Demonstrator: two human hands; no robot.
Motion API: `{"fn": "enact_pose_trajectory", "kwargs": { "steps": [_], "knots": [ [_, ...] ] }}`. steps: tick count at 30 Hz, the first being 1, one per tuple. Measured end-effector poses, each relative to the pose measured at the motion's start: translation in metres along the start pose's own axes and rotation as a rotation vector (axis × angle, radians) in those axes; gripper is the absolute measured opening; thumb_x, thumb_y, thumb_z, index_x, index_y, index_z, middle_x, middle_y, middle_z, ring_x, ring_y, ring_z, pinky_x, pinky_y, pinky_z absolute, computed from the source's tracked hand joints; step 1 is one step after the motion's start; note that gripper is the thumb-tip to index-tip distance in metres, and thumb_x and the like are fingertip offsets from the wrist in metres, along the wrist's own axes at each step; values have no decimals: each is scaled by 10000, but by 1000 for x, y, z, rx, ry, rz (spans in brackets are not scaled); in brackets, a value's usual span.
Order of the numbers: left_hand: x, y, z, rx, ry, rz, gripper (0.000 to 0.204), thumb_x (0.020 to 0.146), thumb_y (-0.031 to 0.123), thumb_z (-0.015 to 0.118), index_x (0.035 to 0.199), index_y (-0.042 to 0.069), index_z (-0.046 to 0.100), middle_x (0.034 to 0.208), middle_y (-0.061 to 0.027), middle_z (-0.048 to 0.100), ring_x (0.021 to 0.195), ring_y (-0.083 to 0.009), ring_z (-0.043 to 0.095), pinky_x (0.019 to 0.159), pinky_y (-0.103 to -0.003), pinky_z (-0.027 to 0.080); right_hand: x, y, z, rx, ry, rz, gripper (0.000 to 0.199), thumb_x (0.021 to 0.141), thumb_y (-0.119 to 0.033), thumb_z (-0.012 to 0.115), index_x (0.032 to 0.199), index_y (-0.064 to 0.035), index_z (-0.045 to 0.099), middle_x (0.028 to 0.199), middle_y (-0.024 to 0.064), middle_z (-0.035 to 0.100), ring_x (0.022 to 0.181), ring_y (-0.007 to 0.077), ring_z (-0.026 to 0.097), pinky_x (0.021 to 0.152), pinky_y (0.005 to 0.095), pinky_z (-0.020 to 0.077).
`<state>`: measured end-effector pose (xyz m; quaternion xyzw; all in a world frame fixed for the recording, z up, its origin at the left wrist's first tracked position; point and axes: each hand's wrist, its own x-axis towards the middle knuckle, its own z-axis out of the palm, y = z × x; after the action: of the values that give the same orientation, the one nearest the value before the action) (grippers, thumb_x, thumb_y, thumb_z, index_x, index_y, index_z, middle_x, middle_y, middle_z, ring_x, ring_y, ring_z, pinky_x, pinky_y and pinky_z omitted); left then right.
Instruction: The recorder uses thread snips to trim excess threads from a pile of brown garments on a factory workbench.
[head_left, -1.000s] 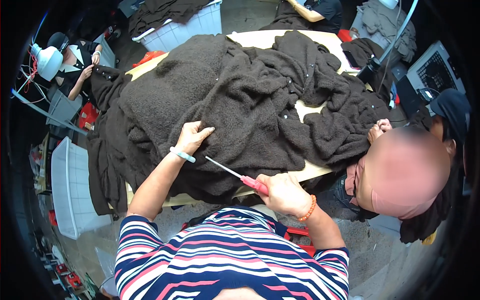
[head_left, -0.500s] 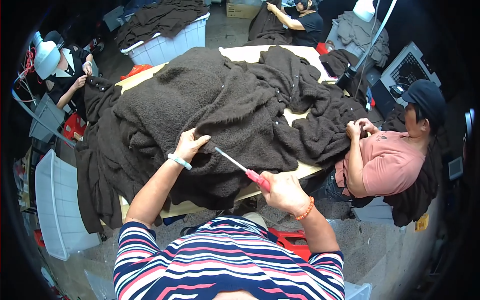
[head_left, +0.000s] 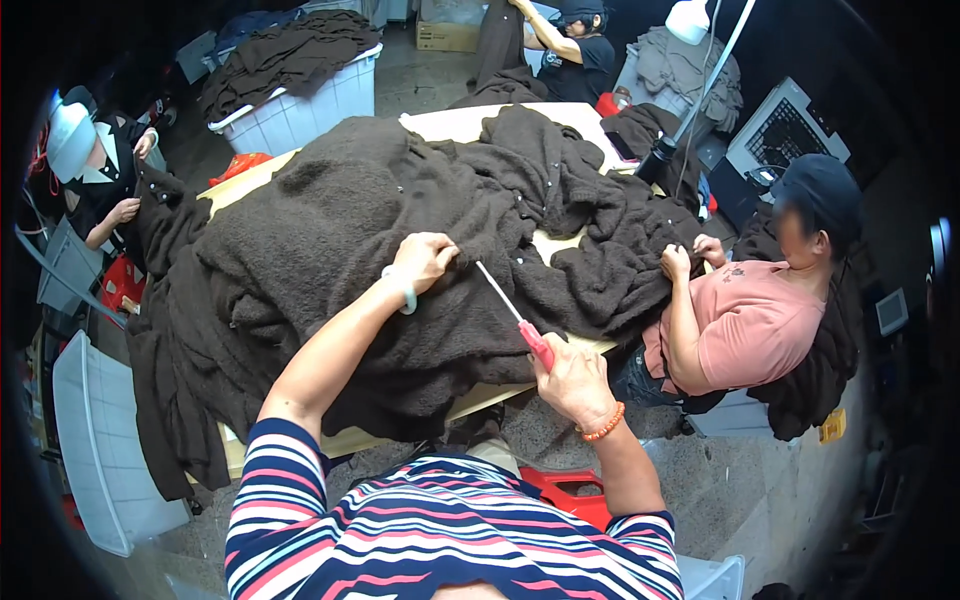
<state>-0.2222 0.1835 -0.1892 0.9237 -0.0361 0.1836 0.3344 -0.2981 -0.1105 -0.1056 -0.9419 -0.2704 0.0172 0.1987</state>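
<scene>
A heap of dark brown fuzzy knit garments (head_left: 310, 230) covers most of the pale table in front of me. My left hand (head_left: 424, 262) pinches the upper fabric near the heap's middle, thumb and fingers together. In my right hand (head_left: 576, 382) is a screwdriver (head_left: 537, 345) with a pinkish-red handle and a thin metal shaft. Its tip points forward and left, close to the pinched cloth; whether it touches the cloth I cannot tell. Small pale buttons or studs dot the garments farther back.
A co-worker in pink (head_left: 765, 320) handles fabric at the table's right side. Two others hold brown cloth, at far left and at the back. White bins (head_left: 95, 440) stand around the table (head_left: 470, 120). A lamp pole (head_left: 715, 75) rises at the back right. Behind my legs sits a red stool (head_left: 575, 497).
My left hand has moved right and slightly farther forward, closing from a spread thumb to a pinch on the cloth. The screwdriver has shifted right. The whole view has swung slightly.
</scene>
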Motion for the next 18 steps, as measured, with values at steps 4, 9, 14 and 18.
{"fn": "enact_pose_trajectory", "kwargs": {
  "steps": [4, 9, 14, 18],
  "knots": [
    [-15, -16, 3, -454, -52, -235, 230, 883, 198, 682, 886, -31, 694, 784, -8, 684, 740, -73, 585, 696, -253, 484, 10, 3, 7, 31, -230, -211, 171, 848, -242, 624, 896, -78, 608, 670, 188, 636, 652, 384, 646, 602, 493, 502],
    [-50, -21, -17, -828, 66, -512, 168, 894, 133, 672, 948, -22, 707, 810, 16, 661, 736, -56, 563, 683, -218, 449, 27, 8, -1, 20, -259, -158, 199, 851, -257, 602, 892, -63, 618, 717, 194, 656, 720, 377, 669, 669, 488, 520],
    [-83, 16, -57, 29, 109, -210, 358, 770, 169, 778, 1086, 33, 680, 916, -147, 673, 852, -228, 652, 777, -301, 493, 22, 21, 4, 233, -393, -320, 186, 865, -266, 616, 953, -103, 636, 737, 185, 661, 726, 402, 651, 673, 483, 507],
    [-122, 53, -90, 738, 100, -217, 1000, 537, 284, 895, 1398, 108, 419, 1290, -186, 459, 1185, -369, 442, 952, -455, 375, 19, 35, 18, 215, -247, -181, 176, 868, -264, 621, 934, -101, 624, 750, 181, 658, 735, 388, 650, 664, 483, 505]
  ]
}}
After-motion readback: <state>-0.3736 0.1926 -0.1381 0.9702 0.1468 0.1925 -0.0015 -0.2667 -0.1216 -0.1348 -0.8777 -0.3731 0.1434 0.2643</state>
